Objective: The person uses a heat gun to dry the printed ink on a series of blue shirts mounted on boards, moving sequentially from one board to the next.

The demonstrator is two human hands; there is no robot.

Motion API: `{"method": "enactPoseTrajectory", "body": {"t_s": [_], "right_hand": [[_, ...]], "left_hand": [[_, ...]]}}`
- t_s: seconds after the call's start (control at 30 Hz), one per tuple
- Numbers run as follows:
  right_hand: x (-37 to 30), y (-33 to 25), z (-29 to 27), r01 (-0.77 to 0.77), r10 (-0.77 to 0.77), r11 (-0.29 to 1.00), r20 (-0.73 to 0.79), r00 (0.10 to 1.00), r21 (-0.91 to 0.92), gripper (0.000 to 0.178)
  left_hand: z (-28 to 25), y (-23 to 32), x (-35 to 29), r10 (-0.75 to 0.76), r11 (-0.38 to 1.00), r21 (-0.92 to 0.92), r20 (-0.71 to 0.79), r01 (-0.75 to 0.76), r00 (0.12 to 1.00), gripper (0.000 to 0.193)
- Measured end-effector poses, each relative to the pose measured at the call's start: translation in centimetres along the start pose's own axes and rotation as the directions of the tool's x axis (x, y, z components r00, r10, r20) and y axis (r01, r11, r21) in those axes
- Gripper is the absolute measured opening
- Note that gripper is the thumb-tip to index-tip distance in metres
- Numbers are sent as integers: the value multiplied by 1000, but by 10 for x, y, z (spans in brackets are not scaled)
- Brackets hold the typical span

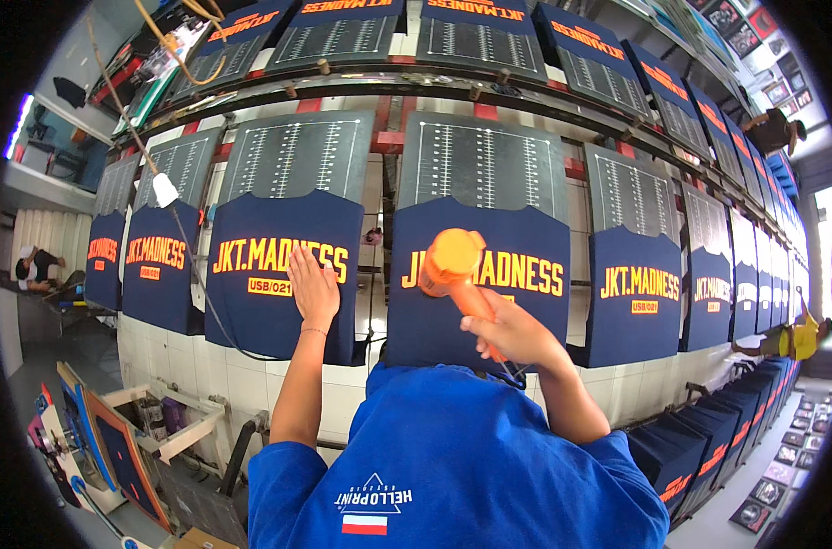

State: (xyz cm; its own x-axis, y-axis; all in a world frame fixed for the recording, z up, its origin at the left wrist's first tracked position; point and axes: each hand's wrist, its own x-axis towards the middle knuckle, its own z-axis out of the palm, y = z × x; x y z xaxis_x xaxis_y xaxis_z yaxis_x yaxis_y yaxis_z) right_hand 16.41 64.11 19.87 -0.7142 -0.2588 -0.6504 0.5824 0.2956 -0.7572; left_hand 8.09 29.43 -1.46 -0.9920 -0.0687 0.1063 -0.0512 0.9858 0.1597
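Observation:
My left hand (pixel 313 285) lies flat, fingers stretched out, over the orange and yellow lettering of a navy T-shirt (pixel 279 218). That shirt is spread on a dark board with white ruled marks (pixel 297 151). In my right hand (pixel 518 331) is the handle of an orange hair dryer (pixel 454 258), my fingers wrapped round it. The dryer is held above a second navy T-shirt (pixel 526 236), hiding part of its print. This shirt lies on a similar marked board (pixel 485 156). A dark cord (pixel 509 373) hangs at the handle's lower end.
More printed navy shirts (pixel 634 265) on boards run to both sides, and another row stands beyond a dark rail (pixel 416 87). A cable with a white socket (pixel 164 189) hangs at the left. Framed screens (pixel 123 457) stand lower left. Other people (pixel 805 337) are farther off.

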Motion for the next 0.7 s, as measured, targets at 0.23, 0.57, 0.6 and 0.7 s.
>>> {"method": "enactPoseTrajectory", "body": {"t_s": [0.23, 0.57, 0.6, 0.7], "right_hand": [[-43, 20, -17, -64, 71, 997, -244, 967, 37, 38], [-47, 20, -16, -72, 80, 995, -150, 985, 62, 33], [-47, 23, -16, -58, 66, 997, -155, 986, 57, 33], [-46, 30, -14, -35, 41, 999, -147, 988, 38, 35]], "left_hand": [[0, 37, -13, 111, 993, -49, 62, -108, 992, 64], [-6, 47, -45, 219, 976, -40, 89, -216, 972, 66], [-9, 48, -50, 226, 974, -55, 99, -221, 969, 66], [-9, 38, -51, 246, 969, -57, 102, -241, 964, 65]]}}
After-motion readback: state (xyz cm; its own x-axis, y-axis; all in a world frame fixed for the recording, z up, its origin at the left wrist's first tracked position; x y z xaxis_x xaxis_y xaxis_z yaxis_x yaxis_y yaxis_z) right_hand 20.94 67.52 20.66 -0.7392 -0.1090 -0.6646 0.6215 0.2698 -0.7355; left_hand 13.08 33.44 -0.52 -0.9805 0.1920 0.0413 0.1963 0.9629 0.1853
